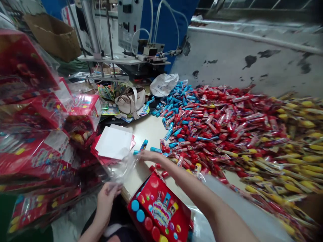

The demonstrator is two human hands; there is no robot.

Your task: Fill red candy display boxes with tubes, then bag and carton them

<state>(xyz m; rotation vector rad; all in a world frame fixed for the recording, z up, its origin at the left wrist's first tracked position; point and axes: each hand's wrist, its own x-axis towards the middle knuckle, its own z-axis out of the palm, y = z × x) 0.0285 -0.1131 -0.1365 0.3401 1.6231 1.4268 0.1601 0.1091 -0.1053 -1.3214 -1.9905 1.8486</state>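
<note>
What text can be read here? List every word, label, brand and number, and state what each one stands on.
None can be quoted.
Logo on the red printed box: too small and blurred to read.
Labels on the red wrapped tubes: too blurred to read.
Grey control panel: too small to read.

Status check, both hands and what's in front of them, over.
Left grip pinching clear plastic bag. Right grip at the bag's far edge, beside loose blue tube packet. Red printed cardboard box just below, heap of red tube packets alongside.
</note>
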